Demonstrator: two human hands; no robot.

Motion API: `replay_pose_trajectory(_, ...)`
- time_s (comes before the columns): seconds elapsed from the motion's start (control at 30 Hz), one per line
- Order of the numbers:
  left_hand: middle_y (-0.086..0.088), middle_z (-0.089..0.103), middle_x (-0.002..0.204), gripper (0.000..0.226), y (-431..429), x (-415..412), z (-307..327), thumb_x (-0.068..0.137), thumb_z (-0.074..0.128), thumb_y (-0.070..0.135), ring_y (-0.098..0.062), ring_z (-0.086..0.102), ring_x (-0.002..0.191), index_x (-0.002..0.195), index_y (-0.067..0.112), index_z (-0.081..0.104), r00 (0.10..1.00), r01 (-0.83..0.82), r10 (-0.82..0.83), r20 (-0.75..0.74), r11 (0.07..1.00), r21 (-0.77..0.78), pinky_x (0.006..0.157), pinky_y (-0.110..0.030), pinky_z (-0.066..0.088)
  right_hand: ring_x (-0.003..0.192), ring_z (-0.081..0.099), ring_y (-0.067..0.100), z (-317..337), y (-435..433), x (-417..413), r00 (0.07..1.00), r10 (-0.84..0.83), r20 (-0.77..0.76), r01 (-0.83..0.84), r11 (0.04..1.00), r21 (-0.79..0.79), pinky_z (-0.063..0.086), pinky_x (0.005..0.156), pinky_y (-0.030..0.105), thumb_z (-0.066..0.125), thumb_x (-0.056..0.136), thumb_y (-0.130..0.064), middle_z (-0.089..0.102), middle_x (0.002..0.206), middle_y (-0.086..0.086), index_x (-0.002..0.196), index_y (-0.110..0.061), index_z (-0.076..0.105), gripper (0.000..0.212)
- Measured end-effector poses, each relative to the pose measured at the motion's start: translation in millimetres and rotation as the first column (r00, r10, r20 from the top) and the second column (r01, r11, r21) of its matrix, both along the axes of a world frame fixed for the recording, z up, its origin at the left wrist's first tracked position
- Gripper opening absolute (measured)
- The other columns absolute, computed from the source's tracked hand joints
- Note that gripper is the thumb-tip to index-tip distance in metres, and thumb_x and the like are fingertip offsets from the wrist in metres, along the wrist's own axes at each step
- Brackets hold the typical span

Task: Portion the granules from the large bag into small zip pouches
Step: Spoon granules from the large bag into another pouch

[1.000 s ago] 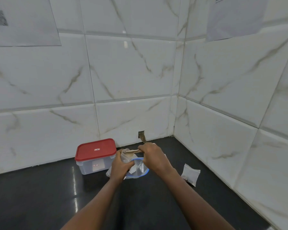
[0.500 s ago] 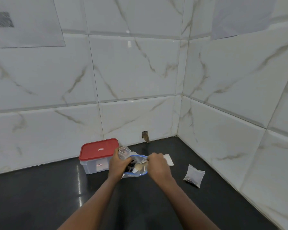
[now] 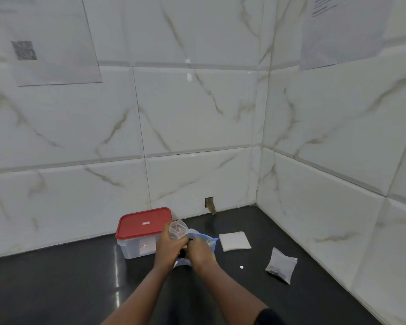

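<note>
Granules (image 3: 275, 273) showed as a dark heap in the bottom corner of a filled pouch (image 3: 282, 263), which lay on the black tabletop (image 3: 56, 289) to the right, near the side wall and well apart from the hands. The large bag (image 3: 205, 240), clear with a blue zip edge, sat on the tabletop in front of the person, mostly covered by both hands. Only its blue-rimmed mouth and a pale corner below the wrists showed.

The left hand (image 3: 170, 247) gripped a small pouch (image 3: 178, 228). Its fingers were curled round the lower part, and the pouch's open clear top stood above the knuckles, just beside the bag's mouth. The right hand (image 3: 201, 252) rested at the mouth of the large bag with its back to the camera. Its fingers curled downward out of sight, so whether they held anything could not be told. The two hands touched or nearly touched.

A clear box (image 3: 136, 249) with a red lid (image 3: 143, 222) stood just left of the hands, close to the back wall. A flat white packet (image 3: 234, 240) lay to the right of the bag, between it and the filled pouch.
</note>
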State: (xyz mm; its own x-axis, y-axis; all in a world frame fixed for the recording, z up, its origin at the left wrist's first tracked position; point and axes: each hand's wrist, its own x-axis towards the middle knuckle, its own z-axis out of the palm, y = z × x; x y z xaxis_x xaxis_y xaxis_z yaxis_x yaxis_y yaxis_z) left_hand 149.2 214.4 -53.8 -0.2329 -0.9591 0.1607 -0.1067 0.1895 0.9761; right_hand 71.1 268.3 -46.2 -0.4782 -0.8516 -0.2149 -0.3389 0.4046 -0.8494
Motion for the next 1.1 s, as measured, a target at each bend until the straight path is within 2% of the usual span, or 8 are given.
replay_pose_trajectory(0.1,-0.003,0.066,0.086,0.038,0,1,0,0.070,0.075,0.005,-0.020,0.064,0.078,0.101,0.017,0.057,1.000,0.004,-0.004,0.027,1.000,-0.005,0.059,-0.025,0.053,0.091,0.060,0.010,-2,-4,3,0.959,-0.114,0.260,0.140,0.987,-0.084,0.046,0.069,0.005,0.058,0.086,-0.022,0.056,0.079,-0.009,0.098,-0.023,0.061,0.012)
replay_pose_trajectory(0.23,0.003,0.066,0.085,0.038,0,2,-1,0.069,0.079,0.012,-0.011,0.063,0.078,0.100,0.020,0.057,0.996,0.031,-0.027,0.087,0.998,-0.049,0.057,-0.010,0.046,0.079,0.068,0.034,0,-6,10,0.598,-0.285,0.749,0.467,0.883,-0.038,0.057,0.079,0.049,0.056,0.067,0.007,0.063,0.066,0.013,0.068,-0.003,0.063,0.013)
replay_pose_trajectory(0.37,0.004,0.065,0.088,0.038,-1,1,-4,0.071,0.076,0.012,-0.012,0.061,0.081,0.103,0.018,0.056,0.993,0.035,-0.025,0.117,0.996,-0.086,0.063,-0.015,0.044,0.074,0.062,0.027,13,2,15,0.385,-0.351,0.854,0.600,0.798,0.057,0.056,0.064,0.023,0.049,0.086,0.002,0.057,0.073,0.006,0.093,0.001,0.064,0.016)
replay_pose_trajectory(0.47,0.003,0.065,0.088,0.038,-1,1,-4,0.071,0.078,0.014,-0.011,0.060,0.080,0.102,0.018,0.056,0.994,0.021,-0.011,0.109,0.995,-0.096,0.064,-0.015,0.044,0.058,0.058,0.024,14,5,14,0.374,-0.364,0.853,0.647,0.761,0.040,0.054,0.041,0.026,0.045,0.083,0.007,0.059,0.066,0.009,0.069,-0.007,0.067,0.029)
replay_pose_trajectory(0.6,0.003,0.064,0.087,0.037,-2,2,-2,0.071,0.077,0.014,-0.011,0.059,0.080,0.101,0.018,0.056,0.994,0.010,-0.001,0.107,0.996,-0.090,0.063,-0.015,0.042,0.062,0.059,0.029,14,5,18,0.418,-0.319,0.851,0.628,0.778,-0.017,0.057,0.068,0.054,0.045,0.081,0.010,0.060,0.068,0.012,0.065,-0.008,0.067,0.032)
replay_pose_trajectory(0.8,0.003,0.065,0.089,0.037,-2,5,-2,0.071,0.078,0.018,-0.014,0.060,0.083,0.101,0.020,0.056,0.994,0.019,-0.011,0.106,0.997,-0.080,0.067,-0.020,0.046,0.102,0.063,0.030,2,2,19,0.615,-0.379,0.691,0.598,0.795,-0.096,0.052,0.090,0.035,0.050,0.090,-0.007,0.052,0.085,0.003,0.106,-0.004,0.068,0.024)
replay_pose_trajectory(0.9,0.005,0.065,0.088,0.037,-1,5,-1,0.072,0.077,0.017,-0.011,0.061,0.082,0.102,0.019,0.055,0.995,0.024,-0.016,0.101,0.997,-0.077,0.062,-0.015,0.044,0.076,0.064,0.027,-1,-2,18,0.472,-0.354,0.807,0.633,0.774,-0.031,0.057,0.081,0.045,0.043,0.084,0.001,0.068,0.086,0.013,0.080,-0.010,0.073,0.033)
replay_pose_trajectory(1.1,0.007,0.064,0.085,0.037,-1,7,0,0.071,0.077,0.012,-0.005,0.060,0.078,0.099,0.020,0.055,0.995,0.018,-0.009,0.101,0.996,-0.089,0.060,-0.009,0.045,0.081,0.061,0.029,15,6,17,0.288,-0.349,0.892,0.716,0.696,0.041,0.055,0.063,0.018,0.039,0.094,0.001,0.065,0.094,0.018,0.108,0.004,0.065,0.030)
